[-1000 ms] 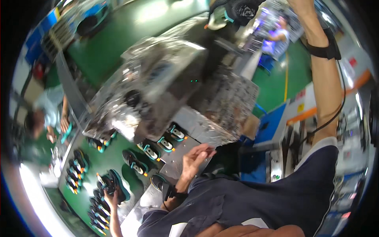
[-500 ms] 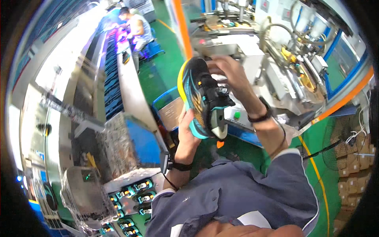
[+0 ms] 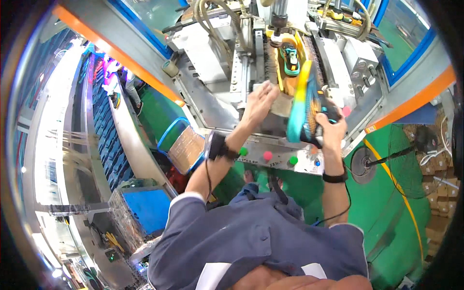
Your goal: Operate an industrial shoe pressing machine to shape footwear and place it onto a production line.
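A running shoe (image 3: pixel 302 108) with a teal and yellow sole and a black upper hangs over the front of the machine, slightly blurred. My right hand (image 3: pixel 332 126) grips it, with the thumb on the shoe's dark upper. To its left, my left hand (image 3: pixel 261 102) reaches over the machine's front part, fingers stretched out and nothing in them. Just beyond both hands a second shoe (image 3: pixel 290 60), black and teal, sits in the machine's yellow-sided holder (image 3: pixel 302 48). Above that holder stands a dark metal press cylinder (image 3: pixel 279 19).
Coloured push buttons (image 3: pixel 268 155) line the machine's front panel. Orange frame bars (image 3: pixel 116 55) flank it. On the left are a blue-framed stool (image 3: pixel 180 147), a conveyor (image 3: pixel 99 130) and a blue-topped box (image 3: pixel 145 205). A fan (image 3: pixel 411 162) and cartons (image 3: pixel 437 198) stand right.
My view has swung right to face the machine. The shoe, earlier touched by both hands, is now in my right hand alone. My left hand has let go and reaches toward the machine.
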{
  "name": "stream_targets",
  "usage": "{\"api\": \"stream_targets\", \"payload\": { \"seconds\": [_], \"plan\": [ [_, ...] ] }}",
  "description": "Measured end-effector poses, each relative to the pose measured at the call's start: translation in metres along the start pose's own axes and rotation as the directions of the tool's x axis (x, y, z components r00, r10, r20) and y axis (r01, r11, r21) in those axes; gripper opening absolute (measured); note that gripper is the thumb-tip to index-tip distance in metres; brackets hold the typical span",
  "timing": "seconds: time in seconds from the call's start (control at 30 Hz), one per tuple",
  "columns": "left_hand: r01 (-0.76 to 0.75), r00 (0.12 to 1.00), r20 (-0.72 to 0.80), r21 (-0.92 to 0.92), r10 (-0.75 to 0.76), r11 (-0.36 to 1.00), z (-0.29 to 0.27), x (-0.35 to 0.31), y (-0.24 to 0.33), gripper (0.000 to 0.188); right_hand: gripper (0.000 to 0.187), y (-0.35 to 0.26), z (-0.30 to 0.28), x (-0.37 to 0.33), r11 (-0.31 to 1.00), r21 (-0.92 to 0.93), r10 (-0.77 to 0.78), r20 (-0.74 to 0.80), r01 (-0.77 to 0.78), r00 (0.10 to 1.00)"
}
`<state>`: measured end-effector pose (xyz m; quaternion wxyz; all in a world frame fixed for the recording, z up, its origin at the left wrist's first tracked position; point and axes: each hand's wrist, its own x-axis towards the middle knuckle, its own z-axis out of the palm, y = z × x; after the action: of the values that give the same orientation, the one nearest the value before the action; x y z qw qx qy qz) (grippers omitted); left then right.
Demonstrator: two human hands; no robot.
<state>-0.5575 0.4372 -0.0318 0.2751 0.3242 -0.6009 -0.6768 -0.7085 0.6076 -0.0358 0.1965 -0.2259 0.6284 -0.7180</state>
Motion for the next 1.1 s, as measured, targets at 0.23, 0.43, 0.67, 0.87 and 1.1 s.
{"api": "stream_targets", "payload": {
  "seconds": [0.23,0.43,0.67,0.87,1.1],
  "plan": [
    [-0.033,0.925,-0.294,0.569,0.240,0.822,0.019,0.233,-0.059,0.082,0.048,-0.029,-0.037,0.032,0.972,-0.197,-0.172,-0.243,0.125,0.955],
    [0.115,0.975,-0.221,0.577,0.019,0.808,-0.001,0.300,-0.072,0.070,0.049,-0.044,-0.027,0.087,0.865,-0.495,-0.232,-0.256,0.079,0.938],
    [0.214,0.976,0.155,-0.584,-0.152,0.783,-0.087,0.160,-0.014,0.025,0.055,-0.052,0.097,0.253,0.378,-0.913,-0.204,0.083,0.157,0.975],
    [0.184,0.967,-0.074,-0.460,-0.244,0.869,-0.180,-0.020,0.018,0.043,0.043,0.045,0.241,0.300,0.353,-0.932,0.216,0.163,0.078,0.963],
    [0.022,0.762,-0.598,-0.358,-0.248,0.933,-0.223,-0.183,0.012,0.052,0.057,0.165,0.264,0.285,0.237,-0.922,-0.178,0.268,0.305,0.947]
  ]
}}
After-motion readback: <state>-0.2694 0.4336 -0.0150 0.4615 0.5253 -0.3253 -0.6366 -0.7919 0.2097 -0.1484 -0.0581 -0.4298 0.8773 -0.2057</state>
